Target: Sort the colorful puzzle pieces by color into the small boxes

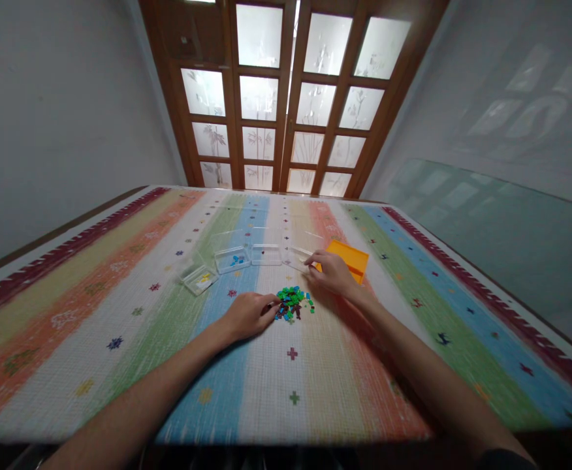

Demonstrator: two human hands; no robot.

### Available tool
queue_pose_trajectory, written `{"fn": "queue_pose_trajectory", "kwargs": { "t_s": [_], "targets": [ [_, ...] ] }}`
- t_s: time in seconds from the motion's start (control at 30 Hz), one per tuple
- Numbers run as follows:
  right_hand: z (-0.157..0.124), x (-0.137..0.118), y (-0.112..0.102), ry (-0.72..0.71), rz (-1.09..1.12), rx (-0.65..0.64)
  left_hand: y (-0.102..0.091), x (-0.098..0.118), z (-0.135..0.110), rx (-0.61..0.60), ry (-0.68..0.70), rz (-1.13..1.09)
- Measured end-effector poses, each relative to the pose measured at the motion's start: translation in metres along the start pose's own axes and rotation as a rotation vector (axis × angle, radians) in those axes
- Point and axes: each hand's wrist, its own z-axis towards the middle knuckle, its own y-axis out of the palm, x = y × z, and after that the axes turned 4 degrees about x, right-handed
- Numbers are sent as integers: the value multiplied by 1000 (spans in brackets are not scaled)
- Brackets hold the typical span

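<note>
A small pile of green, blue and dark brown plastic pieces (292,297) lies on the cloth. My left hand (251,314) rests at its left edge, fingers bent together at the pieces; what they grip, if anything, is hidden. My right hand (332,273) is over the rightmost clear box (298,258), thumb and fingers pinched; any piece between them is too small to make out. Left of it stand a clear box (266,254) with a tiny dark piece, another box (232,260) holding blue pieces, and a box (200,280) holding yellow pieces.
An open orange-yellow box (349,256) stands just beyond my right hand. The clear lids stand raised behind their boxes. A striped, patterned tablecloth (168,385) covers the table, which reaches toward wooden doors (286,98) with frosted panes. Walls flank both sides.
</note>
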Motion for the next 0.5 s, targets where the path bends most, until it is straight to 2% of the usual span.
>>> {"fn": "queue_pose_trajectory", "kwargs": {
  "t_s": [0.13, 0.3, 0.5],
  "targets": [
    [-21, -1, -9, -130, 157, -88, 0, 2, 1, 4, -13, -15],
    [-41, -11, -10, -101, 167, -177, 0, 2, 1, 20, -27, 7],
    [-46, -20, -10, -99, 66, -223, 1, 0, -4, 58, -15, 36]
  ]
}}
